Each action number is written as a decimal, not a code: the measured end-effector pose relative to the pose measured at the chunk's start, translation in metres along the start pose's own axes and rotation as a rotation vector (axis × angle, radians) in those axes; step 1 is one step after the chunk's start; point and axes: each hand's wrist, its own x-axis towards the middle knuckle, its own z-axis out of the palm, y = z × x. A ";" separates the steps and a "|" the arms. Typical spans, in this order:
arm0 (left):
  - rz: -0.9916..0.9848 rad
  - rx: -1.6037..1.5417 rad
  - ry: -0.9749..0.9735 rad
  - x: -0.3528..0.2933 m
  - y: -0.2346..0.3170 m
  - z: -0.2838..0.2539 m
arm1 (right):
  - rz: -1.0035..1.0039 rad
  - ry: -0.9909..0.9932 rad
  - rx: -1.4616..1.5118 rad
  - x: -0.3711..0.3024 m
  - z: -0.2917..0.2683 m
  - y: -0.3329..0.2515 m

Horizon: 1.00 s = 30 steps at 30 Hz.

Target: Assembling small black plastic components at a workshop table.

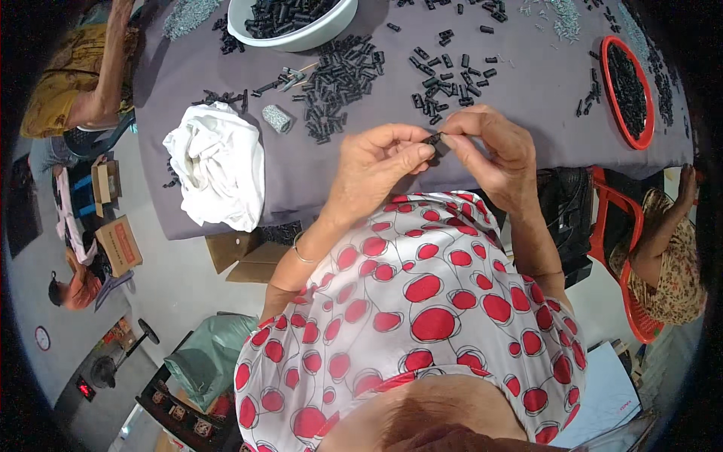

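Note:
Close to my body, at the table's near edge, my left hand (380,162) pinches a small black plastic piece (431,139) between thumb and forefinger. My right hand (493,154) is closed in a pinch right against that piece's other end; what its fingertips hold is too small to make out. Just beyond my hands lies a loose scatter of short black plastic pieces (449,79). A denser heap of black pieces (339,83) spreads to its left, beside a few screwdriver-like tools (286,80).
On the grey tablecloth (290,169) stand a white basin (301,39) and a red tray (642,139), both holding black pieces. A white cloth (218,166) and a small container of screws (277,118) lie left. Screw piles (188,16) sit farther back. Other people sit at both sides.

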 end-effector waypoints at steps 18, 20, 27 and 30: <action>-0.037 0.162 0.028 0.000 0.002 -0.001 | 0.035 -0.047 0.102 -0.002 0.002 0.005; -0.040 0.217 0.035 0.001 0.001 -0.002 | -0.016 -0.066 0.053 -0.002 0.003 0.008; -0.042 0.103 0.049 0.004 -0.007 -0.005 | 0.088 0.003 0.073 -0.010 0.018 0.019; -0.060 -0.037 0.065 0.006 -0.009 -0.004 | 0.068 0.051 0.071 -0.010 0.024 0.018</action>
